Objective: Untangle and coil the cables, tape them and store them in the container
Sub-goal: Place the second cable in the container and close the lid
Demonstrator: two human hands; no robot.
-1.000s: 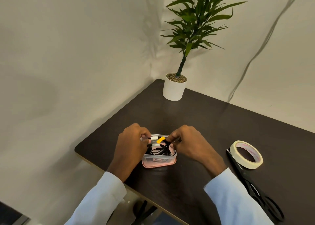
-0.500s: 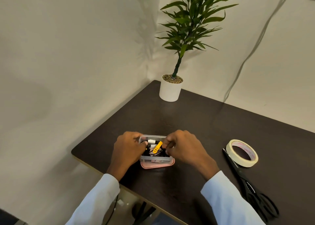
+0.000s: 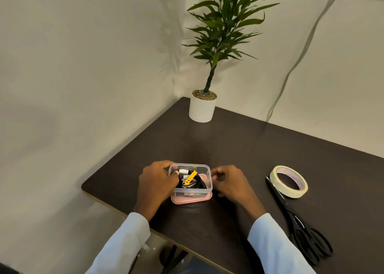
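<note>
The left hand [image 3: 156,182] wraps against the left end of the container [image 3: 204,168], its fingers curled over the rim and down onto the cables [image 3: 198,182] inside, pressing or gripping them; exactly which fingers touch the bundle is hidden by the hand itself. The right hand [image 3: 229,183] sits just beside the container's right wall, fingers loosely curled and holding nothing that can be seen.

From largest to smallest: the dark table [image 3: 270,155] carries everything. A potted plant [image 3: 202,107] stands at its far corner, well apart from the work. Black scissors [image 3: 299,226] lie to the right, their long line running from far-left to near-right, with the tape roll [image 3: 288,181] resting flat just beside their blade end. The clear container stands near the table's front edge on what looks like a pink lid [image 3: 191,200]. Its long axis runs left to right across the view, open side up.

The task looks close to done. The black cables lie coiled inside the container, and a yellow tag or clip [image 3: 190,177] on the bundle points up and to the far right. Whether tape holds the coils cannot be told at this size. What seems left is to settle the bundle below the rim and perhaps fit the lid on top.
</note>
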